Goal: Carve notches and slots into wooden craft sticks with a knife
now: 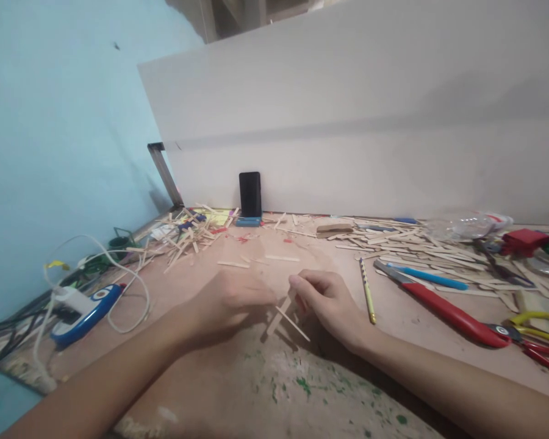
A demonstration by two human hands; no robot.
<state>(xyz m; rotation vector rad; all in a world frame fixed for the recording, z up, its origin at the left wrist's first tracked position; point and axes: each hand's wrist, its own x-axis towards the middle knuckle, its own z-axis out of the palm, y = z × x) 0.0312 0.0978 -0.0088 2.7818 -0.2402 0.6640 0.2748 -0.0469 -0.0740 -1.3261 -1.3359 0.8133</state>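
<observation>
My right hand (pixel 332 302) is closed, pinching a flat wooden craft stick (pixel 273 326) between thumb and fingers. That stick slants down to the left, low over the table. My left hand (pixel 235 302), slightly smeared by motion, has its fingers pressed together at one end of a second, thinner-looking wooden stick (pixel 295 324). This one slopes down to the right and crosses the first; whether the two touch or are joined I cannot tell. The left fingertips are partly hidden. To the right of my right hand lies a yellow patterned pencil (pixel 367 289).
Loose craft sticks (pixel 421 250) heap at the back right, with more (pixel 192 238) at back left. A red-handled cutter (pixel 452 311), blue pen-like tool (pixel 430 277) and yellow-red pliers (pixel 537 335) lie right. A phone (pixel 250 195) stands behind; a blue power strip (pixel 89 317) with cables lies left.
</observation>
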